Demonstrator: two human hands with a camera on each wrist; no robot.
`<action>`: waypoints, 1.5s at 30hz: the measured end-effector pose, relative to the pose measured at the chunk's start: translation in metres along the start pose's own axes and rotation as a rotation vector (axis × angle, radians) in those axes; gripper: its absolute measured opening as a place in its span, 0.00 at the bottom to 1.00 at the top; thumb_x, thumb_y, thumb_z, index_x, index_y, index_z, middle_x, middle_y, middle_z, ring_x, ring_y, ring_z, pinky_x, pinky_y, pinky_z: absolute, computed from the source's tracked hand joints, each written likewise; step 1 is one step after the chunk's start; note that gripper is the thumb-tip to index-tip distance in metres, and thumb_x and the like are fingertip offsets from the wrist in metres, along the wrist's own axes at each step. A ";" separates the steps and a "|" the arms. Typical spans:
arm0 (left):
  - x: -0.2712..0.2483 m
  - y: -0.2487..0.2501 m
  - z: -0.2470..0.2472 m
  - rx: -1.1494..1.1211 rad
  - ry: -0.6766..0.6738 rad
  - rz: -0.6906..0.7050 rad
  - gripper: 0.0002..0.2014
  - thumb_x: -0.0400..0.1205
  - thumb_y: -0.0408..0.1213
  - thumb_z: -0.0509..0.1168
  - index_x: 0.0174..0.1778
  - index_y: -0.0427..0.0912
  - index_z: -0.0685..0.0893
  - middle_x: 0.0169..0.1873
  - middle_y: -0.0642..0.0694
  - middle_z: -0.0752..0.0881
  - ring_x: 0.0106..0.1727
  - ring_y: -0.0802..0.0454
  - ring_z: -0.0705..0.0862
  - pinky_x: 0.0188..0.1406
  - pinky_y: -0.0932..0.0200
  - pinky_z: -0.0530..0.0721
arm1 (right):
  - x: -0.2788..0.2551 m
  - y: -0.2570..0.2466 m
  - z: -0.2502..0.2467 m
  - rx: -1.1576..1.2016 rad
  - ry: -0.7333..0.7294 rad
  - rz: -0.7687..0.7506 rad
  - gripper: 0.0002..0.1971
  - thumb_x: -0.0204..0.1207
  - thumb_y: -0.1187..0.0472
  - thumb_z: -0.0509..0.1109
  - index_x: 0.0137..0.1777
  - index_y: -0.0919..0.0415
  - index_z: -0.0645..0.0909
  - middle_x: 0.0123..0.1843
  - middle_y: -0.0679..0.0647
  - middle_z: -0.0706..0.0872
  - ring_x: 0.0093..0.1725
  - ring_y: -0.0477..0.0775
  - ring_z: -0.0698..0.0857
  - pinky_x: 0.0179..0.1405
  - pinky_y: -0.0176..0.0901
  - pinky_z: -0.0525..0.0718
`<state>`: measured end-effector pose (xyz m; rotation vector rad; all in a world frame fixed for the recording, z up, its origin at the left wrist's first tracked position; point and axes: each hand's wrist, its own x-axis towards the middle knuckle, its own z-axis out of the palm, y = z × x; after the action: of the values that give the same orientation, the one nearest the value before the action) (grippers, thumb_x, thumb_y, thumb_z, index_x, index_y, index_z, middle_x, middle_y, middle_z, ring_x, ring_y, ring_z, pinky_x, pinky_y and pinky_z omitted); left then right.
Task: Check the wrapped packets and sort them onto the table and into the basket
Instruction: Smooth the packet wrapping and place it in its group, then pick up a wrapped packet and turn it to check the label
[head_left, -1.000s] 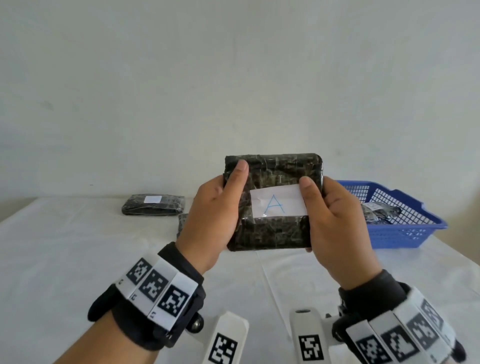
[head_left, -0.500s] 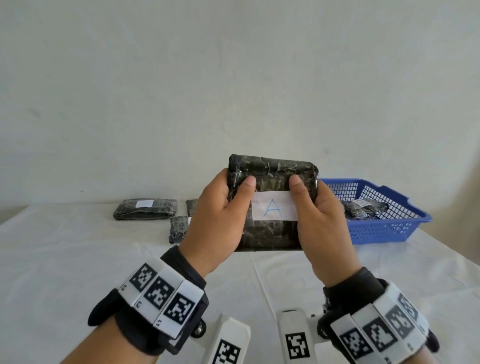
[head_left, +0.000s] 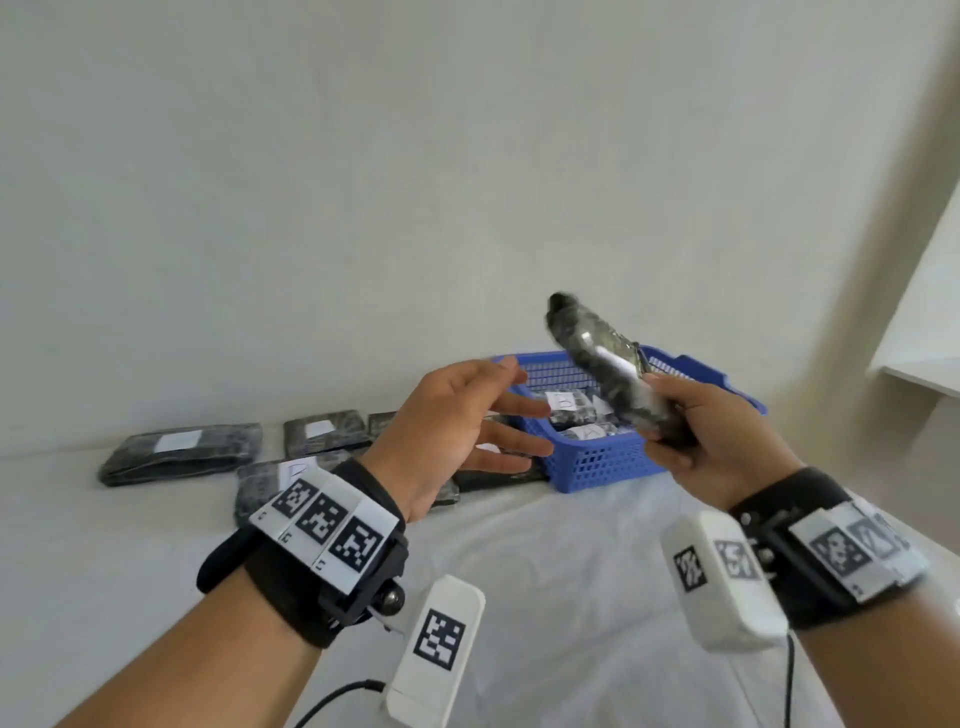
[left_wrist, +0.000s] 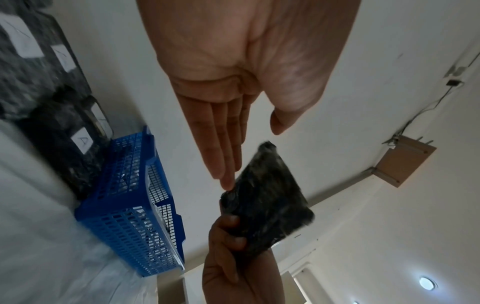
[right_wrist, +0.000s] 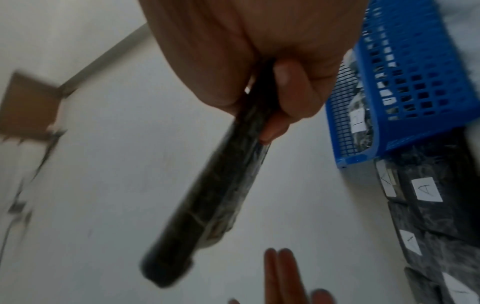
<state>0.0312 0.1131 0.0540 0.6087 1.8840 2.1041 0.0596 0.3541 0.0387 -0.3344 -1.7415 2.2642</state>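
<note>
Sorting step: right hand (head_left: 711, 441) grips wrapped packet (head_left: 602, 364), centre right of frame; left hand (head_left: 457, 431) spread, empty; next, likely placement beside blue basket (head_left: 597, 467).

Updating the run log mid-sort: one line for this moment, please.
right hand: grips wrapped packet, raised beside blue basket | left hand: open, holding nothing | other packets: on table

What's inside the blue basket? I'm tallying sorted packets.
The blue basket holds wrapped packets with white labels; the held packet and the basket's wall hide the rest.
</note>
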 end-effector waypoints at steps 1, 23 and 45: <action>0.008 0.000 0.008 0.024 -0.022 -0.010 0.16 0.91 0.48 0.61 0.62 0.39 0.85 0.50 0.39 0.95 0.40 0.41 0.94 0.37 0.51 0.93 | 0.006 -0.004 -0.009 0.024 -0.002 0.047 0.13 0.89 0.66 0.59 0.41 0.61 0.74 0.29 0.55 0.72 0.18 0.45 0.69 0.07 0.34 0.61; 0.172 -0.077 0.026 1.161 -0.273 0.041 0.16 0.84 0.47 0.73 0.64 0.45 0.87 0.59 0.52 0.86 0.56 0.55 0.82 0.55 0.61 0.78 | 0.196 -0.009 -0.098 -1.625 0.251 0.019 0.15 0.87 0.65 0.66 0.71 0.60 0.82 0.60 0.62 0.88 0.56 0.66 0.87 0.53 0.50 0.85; 0.031 -0.034 -0.300 1.452 0.286 -0.429 0.23 0.83 0.43 0.73 0.72 0.40 0.79 0.71 0.38 0.82 0.69 0.41 0.81 0.64 0.54 0.78 | 0.047 0.091 0.284 -1.554 -0.788 -0.338 0.23 0.94 0.53 0.56 0.70 0.71 0.84 0.70 0.65 0.87 0.67 0.66 0.86 0.68 0.53 0.84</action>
<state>-0.1389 -0.1328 0.0025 0.0428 3.1074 0.3012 -0.0870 0.0909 0.0211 0.6475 -3.2315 0.3496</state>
